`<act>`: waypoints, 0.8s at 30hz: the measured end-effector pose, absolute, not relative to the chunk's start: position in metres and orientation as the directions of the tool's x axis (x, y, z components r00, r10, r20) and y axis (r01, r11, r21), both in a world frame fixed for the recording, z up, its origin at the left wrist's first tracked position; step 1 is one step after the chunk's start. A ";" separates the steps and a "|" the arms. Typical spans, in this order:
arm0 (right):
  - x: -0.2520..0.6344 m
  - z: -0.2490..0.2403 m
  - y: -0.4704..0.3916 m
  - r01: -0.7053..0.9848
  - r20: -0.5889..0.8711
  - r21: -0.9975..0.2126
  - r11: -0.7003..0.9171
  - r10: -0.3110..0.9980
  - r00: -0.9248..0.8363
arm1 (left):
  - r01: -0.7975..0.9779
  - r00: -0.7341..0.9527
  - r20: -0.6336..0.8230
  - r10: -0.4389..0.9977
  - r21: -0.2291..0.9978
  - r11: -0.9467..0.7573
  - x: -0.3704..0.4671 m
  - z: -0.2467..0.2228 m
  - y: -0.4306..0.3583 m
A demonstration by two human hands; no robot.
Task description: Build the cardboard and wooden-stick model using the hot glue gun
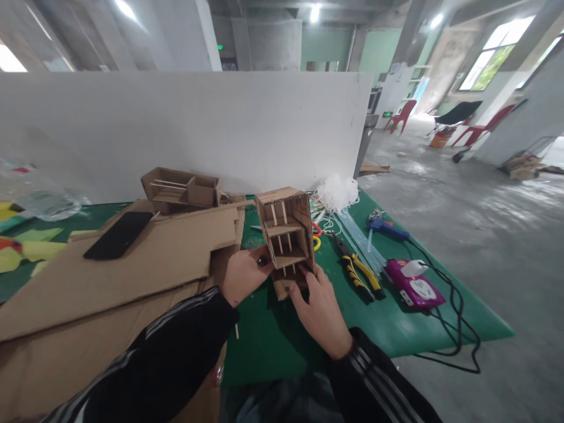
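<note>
Between my hands a small cardboard shelf box (285, 227) stands tilted above the green table. It has three compartments one above another, with thin wooden sticks across them. My left hand (247, 274) grips its left side near the middle, fingers closed and partly hidden behind the box. My right hand (321, 305) holds the lower right side, thumb at the front of the bottom compartment. Scissors with red and yellow handles (316, 242) lie partly hidden behind the box. Pliers with yellow and black handles (359, 270) rest to the right of it.
Cardboard sheets (176, 241) cover the left, bearing a black phone (118, 235) and another cardboard box (180, 188). On the right lie clear glue sticks (359, 238), a blue glue gun (388, 228) and a purple power strip (414, 285) with cables. A white panel (185, 123) stands behind.
</note>
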State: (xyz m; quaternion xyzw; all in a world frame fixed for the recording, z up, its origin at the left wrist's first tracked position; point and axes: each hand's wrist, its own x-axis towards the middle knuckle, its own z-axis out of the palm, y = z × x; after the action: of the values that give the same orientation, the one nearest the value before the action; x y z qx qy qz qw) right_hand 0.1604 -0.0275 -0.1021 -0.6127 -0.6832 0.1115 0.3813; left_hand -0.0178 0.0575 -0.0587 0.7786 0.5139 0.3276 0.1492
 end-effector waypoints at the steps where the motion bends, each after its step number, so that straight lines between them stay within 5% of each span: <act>1: 0.160 -0.102 -0.027 0.753 0.386 -0.618 0.224 0.921 0.043 | 0.688 0.272 0.322 0.907 0.594 -0.417 -0.018 -0.058 0.057; 10: 0.161 -0.100 -0.029 0.752 0.333 -0.629 0.196 0.942 0.033 | 0.436 0.434 -0.044 0.900 0.884 -0.167 -0.018 -0.062 0.064; 24: 0.160 -0.100 -0.029 0.757 0.358 -0.616 0.217 0.933 0.025 | 0.296 0.455 -0.108 0.884 0.955 -0.035 -0.017 -0.075 0.073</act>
State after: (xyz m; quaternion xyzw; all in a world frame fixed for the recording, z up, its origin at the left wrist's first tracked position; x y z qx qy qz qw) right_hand 0.1604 -0.0291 -0.1001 -0.6143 -0.6880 0.1198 0.3674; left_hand -0.0174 0.0726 -0.0751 0.6647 0.4437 0.2752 0.5344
